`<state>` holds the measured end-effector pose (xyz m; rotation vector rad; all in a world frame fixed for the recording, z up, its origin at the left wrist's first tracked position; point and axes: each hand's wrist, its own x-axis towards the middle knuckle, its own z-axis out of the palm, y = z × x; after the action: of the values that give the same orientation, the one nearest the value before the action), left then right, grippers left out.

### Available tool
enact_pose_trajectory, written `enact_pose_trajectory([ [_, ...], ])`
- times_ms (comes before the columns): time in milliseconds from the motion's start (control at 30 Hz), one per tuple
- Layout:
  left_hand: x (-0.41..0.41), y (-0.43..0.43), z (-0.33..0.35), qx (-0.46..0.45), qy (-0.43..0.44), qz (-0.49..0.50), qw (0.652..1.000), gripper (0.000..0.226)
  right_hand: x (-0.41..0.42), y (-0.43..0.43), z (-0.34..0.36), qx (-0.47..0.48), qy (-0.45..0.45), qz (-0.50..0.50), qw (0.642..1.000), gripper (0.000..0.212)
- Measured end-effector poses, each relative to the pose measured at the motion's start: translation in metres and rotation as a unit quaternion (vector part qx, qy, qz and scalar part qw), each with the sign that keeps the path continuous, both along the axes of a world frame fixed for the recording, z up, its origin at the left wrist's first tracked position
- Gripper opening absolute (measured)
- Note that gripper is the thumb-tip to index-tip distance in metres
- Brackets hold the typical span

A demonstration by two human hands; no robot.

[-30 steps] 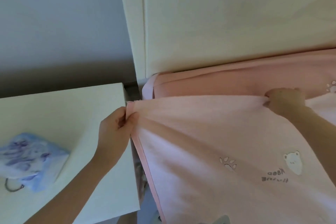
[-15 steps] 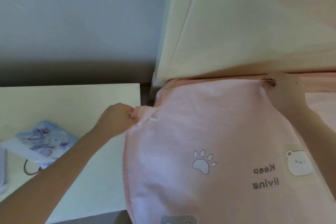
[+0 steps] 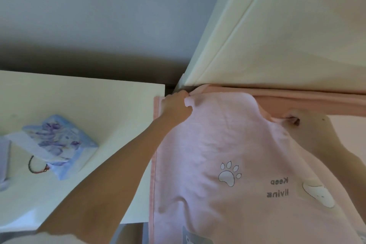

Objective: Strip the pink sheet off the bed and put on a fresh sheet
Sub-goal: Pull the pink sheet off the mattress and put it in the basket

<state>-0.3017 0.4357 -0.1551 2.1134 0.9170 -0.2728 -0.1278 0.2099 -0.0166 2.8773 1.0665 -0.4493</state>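
Observation:
A pale pink sheet with a paw print, a bear and mirrored "Keep living" lettering covers the head corner of the bed. A darker pink layer shows in a band along the cream headboard. My left hand pinches the sheet's corner at the bed's left edge, close to the headboard. My right hand grips the sheet's top edge further right, just below the darker band. The sheet hangs stretched between both hands.
A cream bedside table stands against the bed's left side. On it lie a blue and purple patterned packet and a dark cord loop. A grey-blue wall rises behind.
Both hands have carried the sheet's top edge up toward the headboard. The left hand moved to the bed's corner, and the darker pink layer is now mostly covered.

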Motion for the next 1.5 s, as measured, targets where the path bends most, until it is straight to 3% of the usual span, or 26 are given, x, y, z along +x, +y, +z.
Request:
enact_pose_trajectory([
  [100, 0.009, 0.007, -0.002, 0.071, 0.01, -0.029, 0.997, 0.045, 0.012, -0.011, 0.005, -0.005, -0.043, -0.039, 0.998, 0.021],
  [200, 0.011, 0.003, -0.006, 0.0, 0.071, -0.111, 0.991, 0.029, 0.027, -0.026, 0.013, 0.033, -0.067, -0.092, 0.993, 0.025],
  [300, 0.004, -0.024, 0.007, 0.013, 0.098, -0.101, 0.99, 0.02, 0.025, -0.025, 0.013, 0.029, -0.064, -0.082, 0.994, 0.024],
  [433, -0.044, -0.078, 0.062, 0.083, -0.11, -0.104, 0.985, 0.011, 0.019, -0.023, 0.007, 0.007, -0.068, -0.078, 0.995, 0.025],
  [467, -0.062, -0.086, 0.067, 0.1, -0.167, -0.119, 0.973, 0.022, 0.019, -0.023, 0.006, -0.007, -0.077, -0.077, 0.994, 0.022],
  [533, -0.089, -0.092, 0.061, 0.1, -0.208, -0.204, 0.951, 0.032, 0.013, -0.013, 0.005, -0.02, -0.121, -0.052, 0.991, 0.019],
  [600, -0.104, -0.09, 0.057, 0.023, -0.183, -0.24, 0.953, 0.013, -0.003, 0.009, -0.001, 0.015, -0.149, 0.024, 0.988, 0.021],
  [633, -0.102, -0.084, 0.056, -0.022, -0.152, -0.209, 0.966, 0.021, -0.012, 0.025, -0.005, 0.042, -0.145, 0.07, 0.986, 0.022],
  [700, -0.084, -0.064, 0.054, -0.128, -0.104, -0.034, 0.986, 0.044, -0.029, 0.056, -0.015, 0.055, -0.1, 0.109, 0.987, 0.02],
  [767, -0.057, -0.043, 0.033, -0.189, -0.102, 0.128, 0.968, 0.033, -0.037, 0.072, -0.03, 0.008, -0.061, 0.099, 0.993, 0.024],
  [800, -0.043, -0.034, 0.024, -0.144, -0.112, 0.159, 0.97, 0.029, -0.037, 0.074, -0.037, -0.021, -0.048, 0.09, 0.995, 0.029],
  [933, -0.002, -0.029, -0.004, 0.066, -0.14, 0.107, 0.982, 0.036, -0.041, 0.057, -0.049, -0.036, -0.016, 0.051, 0.998, 0.034],
  [1067, 0.016, -0.025, -0.015, 0.151, -0.171, 0.115, 0.967, 0.037, -0.041, 0.037, -0.055, -0.02, -0.03, 0.051, 0.998, 0.027],
  [1133, 0.017, -0.018, -0.017, 0.139, -0.127, 0.13, 0.973, 0.039, -0.038, 0.031, -0.058, 0.005, -0.052, 0.062, 0.997, 0.021],
  [1200, 0.018, -0.005, -0.02, 0.083, -0.1, 0.219, 0.967, 0.034, -0.036, 0.029, -0.059, 0.04, -0.08, 0.071, 0.993, 0.018],
  [1267, 0.02, 0.015, -0.015, 0.003, -0.064, 0.335, 0.94, 0.025, -0.034, 0.029, -0.056, 0.086, -0.103, 0.083, 0.987, 0.029],
  [1333, 0.02, 0.037, -0.005, 0.002, -0.02, 0.39, 0.921, 0.028, -0.031, 0.029, -0.048, 0.126, -0.12, 0.105, 0.979, 0.046],
  [1400, 0.016, 0.044, 0.014, 0.081, 0.0, 0.354, 0.932, 0.032, -0.027, 0.026, -0.037, 0.139, -0.14, 0.106, 0.975, 0.054],
  [1433, 0.013, 0.04, 0.024, 0.108, -0.041, 0.311, 0.943, 0.027, -0.024, 0.023, -0.032, 0.139, -0.15, 0.099, 0.974, 0.056],
  [1500, 0.003, 0.011, 0.049, 0.081, -0.139, 0.194, 0.968, 0.011, -0.015, 0.013, -0.023, 0.12, -0.17, 0.083, 0.975, 0.059],
])
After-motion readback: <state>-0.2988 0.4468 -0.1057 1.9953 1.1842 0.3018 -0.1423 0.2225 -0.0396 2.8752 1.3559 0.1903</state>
